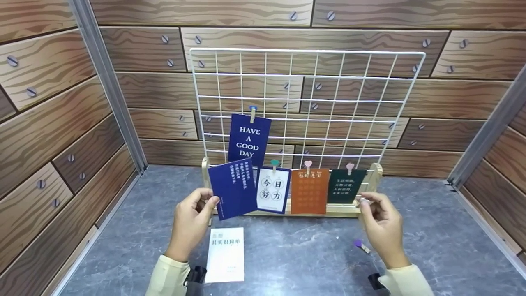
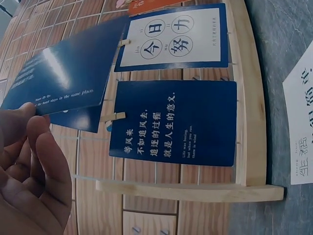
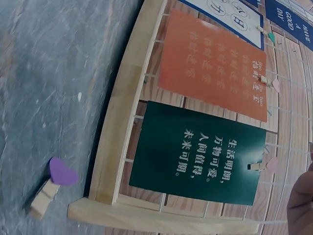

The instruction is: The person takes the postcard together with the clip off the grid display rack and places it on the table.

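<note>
Card tilted before the lower left corner of the rack, edge pinched by the left hand, likely to keep its print uncovered; the right hand curled by the lower right corner, holding what, if anything, I couldn't tell
</note>
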